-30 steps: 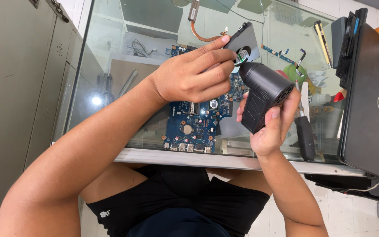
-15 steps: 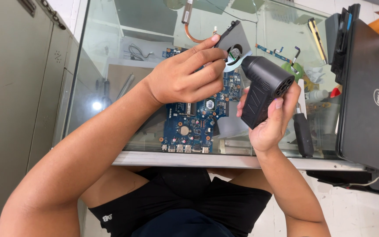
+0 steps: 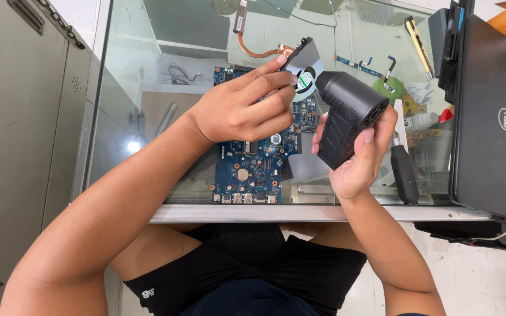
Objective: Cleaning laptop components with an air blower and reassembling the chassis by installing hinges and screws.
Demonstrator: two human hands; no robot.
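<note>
My left hand [image 3: 244, 108] pinches a black laptop cooling fan [image 3: 304, 64] with a copper heat pipe [image 3: 257, 51] attached, holding it above a blue circuit board [image 3: 253, 167] that lies on the glass table [image 3: 142, 117]. My right hand [image 3: 355, 155] grips a black pistol-shaped handheld blower [image 3: 346, 117], its nozzle end close to the fan. The fan's round opening faces the blower. My left fingers hide part of the fan body.
A black screwdriver [image 3: 404, 172] lies on the glass right of my right hand. A closed black laptop [image 3: 493, 117] sits at the right edge. Ribbon cables, a green object [image 3: 389, 89] and small parts are scattered at the back right. A grey metal cabinet [image 3: 19, 129] stands at left.
My left hand has raised the fan slightly and tilted it toward the blower. The blower in my right hand has shifted up a little and closer to the fan.
</note>
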